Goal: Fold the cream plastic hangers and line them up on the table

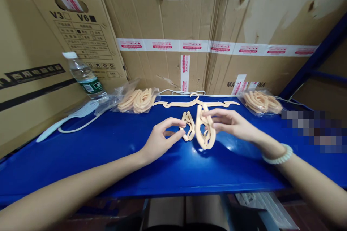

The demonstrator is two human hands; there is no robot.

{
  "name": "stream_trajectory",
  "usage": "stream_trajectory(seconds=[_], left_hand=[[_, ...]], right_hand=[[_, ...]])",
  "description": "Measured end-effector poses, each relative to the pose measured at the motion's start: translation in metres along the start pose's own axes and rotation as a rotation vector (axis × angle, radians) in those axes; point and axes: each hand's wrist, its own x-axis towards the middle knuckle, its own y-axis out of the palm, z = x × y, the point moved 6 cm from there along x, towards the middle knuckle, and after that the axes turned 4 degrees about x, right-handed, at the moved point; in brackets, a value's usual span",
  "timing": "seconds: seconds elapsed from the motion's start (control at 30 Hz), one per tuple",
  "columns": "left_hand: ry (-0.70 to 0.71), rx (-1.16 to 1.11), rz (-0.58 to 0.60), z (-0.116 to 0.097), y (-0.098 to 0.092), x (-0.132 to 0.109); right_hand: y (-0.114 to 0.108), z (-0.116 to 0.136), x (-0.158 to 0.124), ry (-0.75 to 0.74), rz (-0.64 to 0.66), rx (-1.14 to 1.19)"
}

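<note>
My left hand [162, 138] pinches a small peach-coloured plastic loop piece [188, 126] between thumb and fingers, just above the blue table [108, 155]. My right hand [230, 122] holds a larger stack of the same peach loop pieces [205, 131] upright on the table, fingers curled round its top. The two bundles stand side by side, nearly touching, at the middle of the table. A bead bracelet [279, 154] is on my right wrist.
A long flat peach plastic strip [195, 103] lies behind the hands. Clear bags of peach pieces sit at the back left [138, 100] and back right [261, 101]. A water bottle [84, 75] and a white comb-like tool [67, 118] lie at left. Cardboard boxes [189, 25] wall the back.
</note>
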Motion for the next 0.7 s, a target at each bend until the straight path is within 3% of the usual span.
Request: stream_trajectory(seconds=[0.13, 0.23, 0.33, 0.47, 0.57, 0.7], left_hand=[[0.075, 0.114, 0.017, 0.001, -0.004, 0.002], [0.219, 0.279, 0.137, -0.002, 0.003, 0.000], [0.354, 0.424, 0.329, -0.004, 0.016, -0.008], [0.361, 0.594, 0.550, -0.002, 0.028, -0.018], [0.330, 0.647, 0.620, 0.000, 0.031, -0.022], [0.326, 0.658, 0.630, 0.003, 0.032, -0.023]], right_hand=[[-0.053, -0.006, -0.005, 0.123, -0.028, -0.121], [-0.070, -0.015, -0.009, 0.185, 0.081, -0.348], [-0.067, -0.023, -0.012, 0.167, 0.192, -0.606], [-0.057, -0.027, -0.011, 0.136, 0.195, -0.751], [-0.052, -0.030, -0.010, 0.128, 0.220, -0.813], [-0.048, -0.034, -0.008, 0.113, 0.221, -0.865]])
